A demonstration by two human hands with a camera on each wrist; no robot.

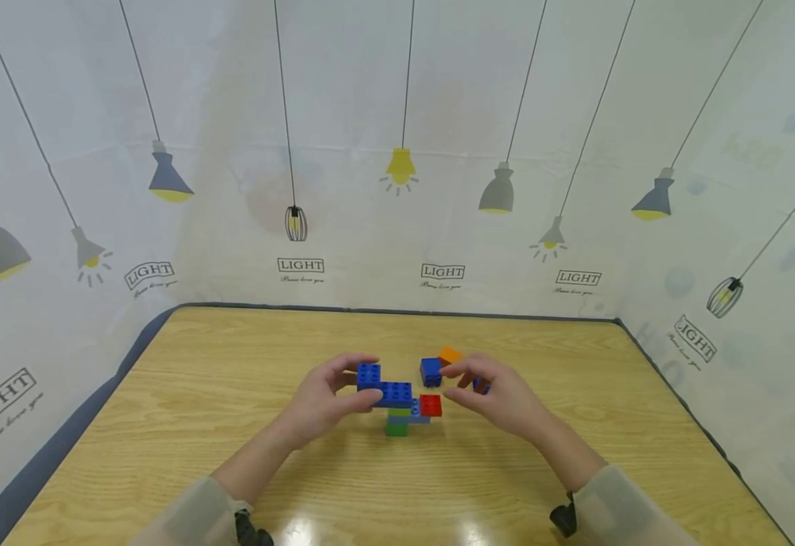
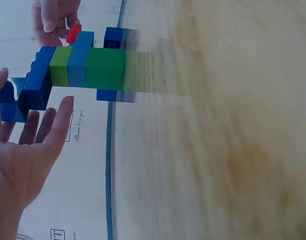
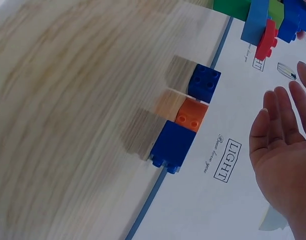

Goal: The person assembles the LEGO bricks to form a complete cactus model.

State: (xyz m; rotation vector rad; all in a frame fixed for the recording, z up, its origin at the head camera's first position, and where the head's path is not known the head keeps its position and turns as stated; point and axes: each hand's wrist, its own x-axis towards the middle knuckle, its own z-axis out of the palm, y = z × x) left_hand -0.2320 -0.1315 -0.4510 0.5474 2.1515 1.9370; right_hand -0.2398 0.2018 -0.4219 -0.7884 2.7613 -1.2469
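Brick build: I see it standing upright on the table, about midway between the left and right edges and well short of the far edge.
Layers: from the bottom up I count a green brick, a light-blue brick, a lime brick, a long dark-blue brick and, at its left end, a top blue brick.
Red brick: seated on the light-blue layer, at the end toward the table's right edge.
Left hand: on my head feed it pinches the blue upper part of the build, thumb at the front, fingers behind.
Right hand: released, grasping nothing; I read its thumb and fingers as apart, just beside the red brick.
Loose bricks: beyond the build, toward the far right corner, I have a blue brick, an orange brick and another blue brick, the orange one between; whether they touch, I cannot tell.
Wall sheet: pale, printed with hanging lamps, rising behind the far edge.
Sleeves: light-coloured on both forearms.
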